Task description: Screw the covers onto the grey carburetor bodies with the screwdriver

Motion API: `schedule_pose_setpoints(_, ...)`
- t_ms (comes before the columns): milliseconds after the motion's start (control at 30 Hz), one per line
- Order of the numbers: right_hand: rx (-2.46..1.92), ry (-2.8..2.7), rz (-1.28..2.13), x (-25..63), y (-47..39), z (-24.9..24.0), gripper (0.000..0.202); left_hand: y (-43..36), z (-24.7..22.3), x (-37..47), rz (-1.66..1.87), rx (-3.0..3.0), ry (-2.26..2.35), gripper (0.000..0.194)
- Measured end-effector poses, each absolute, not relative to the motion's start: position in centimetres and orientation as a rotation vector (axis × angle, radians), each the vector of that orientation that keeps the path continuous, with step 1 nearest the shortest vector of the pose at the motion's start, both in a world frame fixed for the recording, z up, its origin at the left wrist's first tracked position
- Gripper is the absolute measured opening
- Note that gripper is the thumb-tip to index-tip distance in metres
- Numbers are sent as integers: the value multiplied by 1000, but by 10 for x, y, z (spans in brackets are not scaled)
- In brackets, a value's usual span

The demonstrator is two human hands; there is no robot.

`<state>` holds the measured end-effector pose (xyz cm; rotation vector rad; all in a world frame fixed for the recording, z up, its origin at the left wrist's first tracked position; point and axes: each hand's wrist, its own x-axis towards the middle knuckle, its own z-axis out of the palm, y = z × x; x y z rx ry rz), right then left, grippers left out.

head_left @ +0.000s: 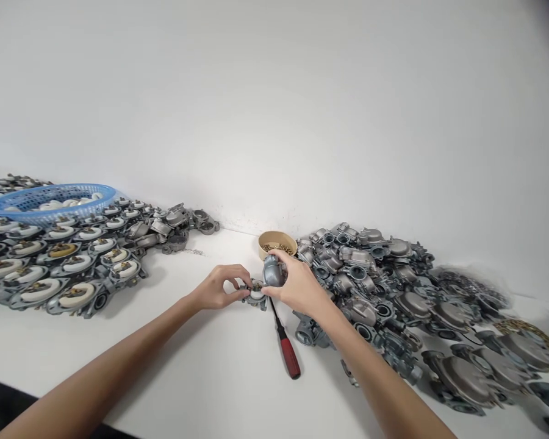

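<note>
My left hand (219,288) pinches the left edge of a carburetor body (256,294), which rests on the white table with its white float facing up. In my right hand (297,281) is a grey metal float bowl (273,272), gripped between thumb and fingers and tilted, close above the right side of that carburetor body. Whether the two parts touch, I cannot tell. A screwdriver (287,353) with a red and black handle lies on the table just below my right hand, its tip hidden near the carburetor body.
Beyond my hands stands a round tan tub (274,238) of small brass-coloured screws. Rows of carburetor bodies with white floats (75,263) lie left, beside a blue basket (114,194) of floats. Loose bowls (176,219) are piled nearby. Carburetors (361,311) are heaped right.
</note>
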<state>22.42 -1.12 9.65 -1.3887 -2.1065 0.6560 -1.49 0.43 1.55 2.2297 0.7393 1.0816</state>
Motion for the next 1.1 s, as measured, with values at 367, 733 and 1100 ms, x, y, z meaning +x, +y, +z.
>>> schedule_pose_setpoints(367,-1295,-2183,662,217,-10,82,84,8,9,-15,1060,2004,825,28)
schedule_pose_setpoints(733,-1234,-2235,584,207,-12,69,78,15,1,-16,1032,1790,716,41)
schedule_pose_setpoints(1100,-1280,-2308,485,202,-19,69,76,21,-8,-19,982,1680,598,68)
